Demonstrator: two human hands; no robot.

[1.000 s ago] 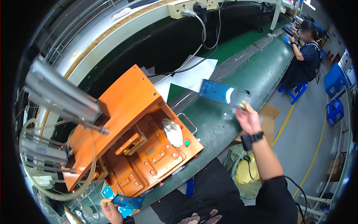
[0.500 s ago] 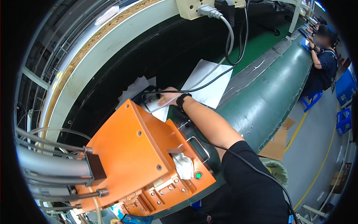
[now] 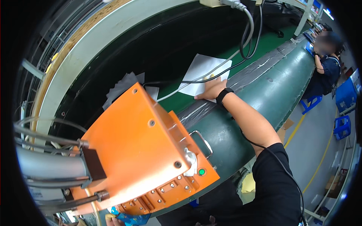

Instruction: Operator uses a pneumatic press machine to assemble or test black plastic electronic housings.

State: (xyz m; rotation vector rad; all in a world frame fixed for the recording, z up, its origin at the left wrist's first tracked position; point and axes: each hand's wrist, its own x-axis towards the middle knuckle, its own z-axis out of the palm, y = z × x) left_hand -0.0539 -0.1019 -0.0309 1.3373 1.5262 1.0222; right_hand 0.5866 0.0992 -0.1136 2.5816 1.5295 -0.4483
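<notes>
My right hand [image 3: 213, 89] rests on a white sheet of paper [image 3: 194, 73] on the bench beyond the machine. Its thumb is stretched away from the fingers, and yellow covers show at the fingertips. A black band [image 3: 223, 95] circles that wrist. At the lower edge, partly cut off, my left hand [image 3: 112, 220] pinches a shiny blue packet [image 3: 136, 219] beneath the front of an orange machine [image 3: 124, 150]. The machine has a green button [image 3: 202, 172] and a metal handle [image 3: 203, 143], with a crumpled white cloth [image 3: 191, 162] hanging on its side.
Grey and black cables [image 3: 249, 41] hang across the sheet from a power strip [image 3: 211, 3]. More papers [image 3: 122, 87] lie behind the machine. Cylinders and hoses [image 3: 52, 167] stick out at left. Another person [image 3: 329, 69] sits farther along the green bench [image 3: 271, 88].
My right hand has moved right, from beside the papers behind the machine onto the separate white sheet. The view has shifted slightly. My left hand still holds the blue packet.
</notes>
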